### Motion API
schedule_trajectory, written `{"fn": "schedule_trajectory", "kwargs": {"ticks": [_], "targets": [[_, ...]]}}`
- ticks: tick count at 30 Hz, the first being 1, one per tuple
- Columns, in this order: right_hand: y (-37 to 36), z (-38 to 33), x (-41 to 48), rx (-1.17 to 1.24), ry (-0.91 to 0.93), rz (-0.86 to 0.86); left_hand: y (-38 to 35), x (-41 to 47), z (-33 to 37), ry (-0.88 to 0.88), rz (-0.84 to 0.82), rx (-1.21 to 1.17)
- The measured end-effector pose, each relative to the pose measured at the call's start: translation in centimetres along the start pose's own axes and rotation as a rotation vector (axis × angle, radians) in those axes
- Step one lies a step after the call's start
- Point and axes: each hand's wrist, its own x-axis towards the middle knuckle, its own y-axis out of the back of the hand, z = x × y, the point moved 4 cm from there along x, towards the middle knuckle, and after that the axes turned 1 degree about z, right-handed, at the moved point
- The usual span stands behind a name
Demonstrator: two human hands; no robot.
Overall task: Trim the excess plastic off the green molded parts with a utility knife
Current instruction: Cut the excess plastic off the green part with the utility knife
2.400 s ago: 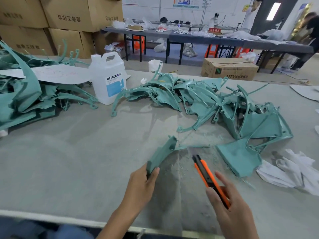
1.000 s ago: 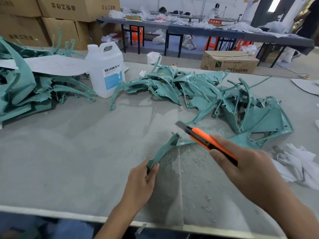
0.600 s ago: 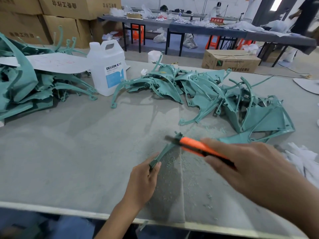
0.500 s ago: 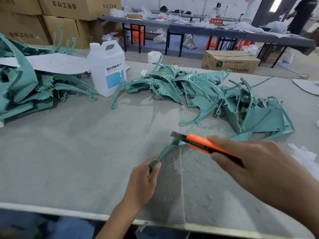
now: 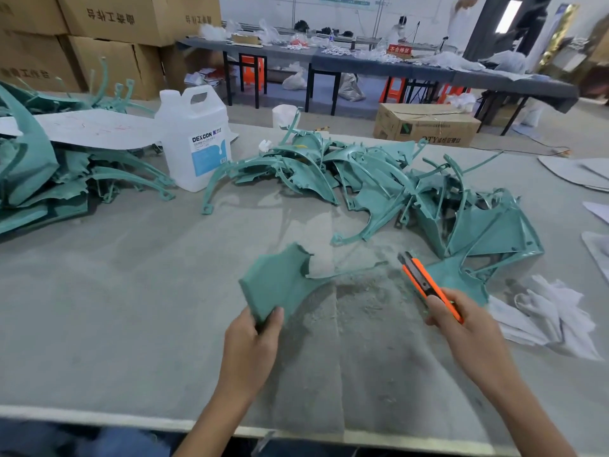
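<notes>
From the head camera, the left hand [image 5: 253, 338] grips a green molded part [image 5: 280, 282] by its near corner, the thumb on top and the other fingers curled beneath. The part is a broad, flat panel with a ragged notch in its far edge. A thin strip runs off its right side, low over the grey surface [image 5: 131, 291]. It sits in the middle of the view, just in front of the person.

The right hand [image 5: 461, 324] has its fingers wrapped round the rear of an orange and black utility knife [image 5: 425, 282]. The knife points away and to the left, with its tip near the end of the thin strip but apart from it. Pale shavings [image 5: 369, 291] dust the surface between the two hands.

Beyond the hands, a tangled heap of green parts [image 5: 379, 186] stretches across the surface. A second heap [image 5: 39, 179] lies at the far left under a grey sheet [image 5: 92, 128]. A white plastic jug [image 5: 194, 140] with a blue label stands upright between the heaps. White gloves [image 5: 547, 311] lie crumpled just right of the knife hand.

Behind the surface are stacked cardboard boxes [image 5: 108, 21], a carton on the floor [image 5: 425, 125] and long cluttered tables [image 5: 395, 65].
</notes>
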Motion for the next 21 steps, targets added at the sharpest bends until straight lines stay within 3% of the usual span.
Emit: {"fn": "schedule_trajectory", "kwargs": {"ticks": [3,7,10,12,13,16,17,19,21], "targets": [[-0.6,2.8,0.4,0.039,-0.075,0.039,0.9,-0.2,-0.2,0.133,0.013,-0.145],[-1.3,3.4,0.9,0.005,-0.107,0.081,1.7,-2.1,1.4,0.354,-0.139,-0.501],[-1.8,2.9,0.8,-0.042,-0.091,0.061,2.9,-4.3,2.2,0.465,-0.551,-0.234],[-2.2,2.5,0.5,-0.062,-0.085,0.032,4.1,-5.7,2.8,0.347,-0.756,-0.012],[-2.2,2.2,0.2,-0.065,-0.088,0.023,4.8,-5.8,3.0,0.237,-0.733,0.056],[-2.9,1.2,-1.4,-0.057,-0.077,-0.006,7.1,-4.2,2.8,-0.143,-0.311,0.323],[-3.2,0.8,-2.1,-0.049,-0.063,-0.024,7.2,-3.7,2.5,-0.21,-0.265,0.457],[-4.1,-0.6,-3.7,-0.003,-0.032,-0.064,6.1,-3.4,1.6,-0.203,-0.338,0.638],[-5.0,-2.3,-5.1,0.016,0.015,-0.101,4.0,-3.6,1.4,-0.189,-0.369,0.669]]}}
